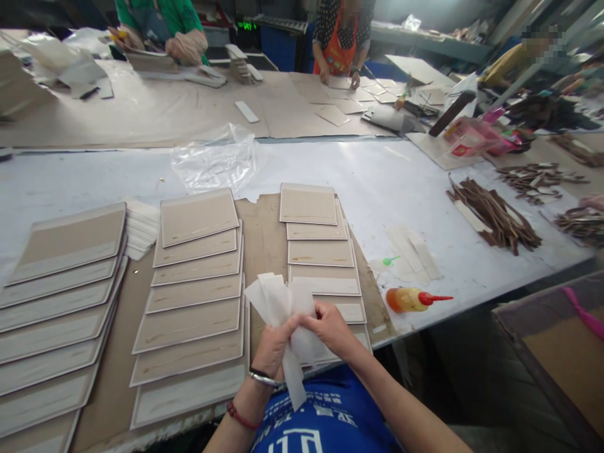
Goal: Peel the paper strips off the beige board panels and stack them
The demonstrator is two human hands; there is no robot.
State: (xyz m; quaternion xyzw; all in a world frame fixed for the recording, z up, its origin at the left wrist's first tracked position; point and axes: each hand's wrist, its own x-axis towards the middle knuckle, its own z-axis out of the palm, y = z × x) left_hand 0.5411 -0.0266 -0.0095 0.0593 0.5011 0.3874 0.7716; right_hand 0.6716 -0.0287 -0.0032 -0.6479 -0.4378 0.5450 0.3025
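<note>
Two bare hands meet at the lower centre of the frame, both pinched on a fan of white paper strips [276, 301]. The left hand [272, 347] rises from the bottom edge with its wrist bent back, a silver bangle [264, 378] and a red cord bracelet [240, 416] on the forearm. Its fingers close around the lower part of the strips. The right hand [333, 330] reaches in from the lower right, knuckles up, thumb and fingertips gripping the same bundle just beside the left. The strips spread upward and one hangs down between the wrists.

Beyond the hands, overlapping grey board panels lie in columns on a brown cardboard sheet [264, 245]: a middle column [193, 302], a right column [321, 251] and a left column [61, 283]. To the right, a glue bottle [410, 299] with a red nozzle lies on its side on the white table [377, 182]. A crumpled plastic bag [214, 160] sits further up. Across the top, two co-workers [340, 44] bend over another bench.
</note>
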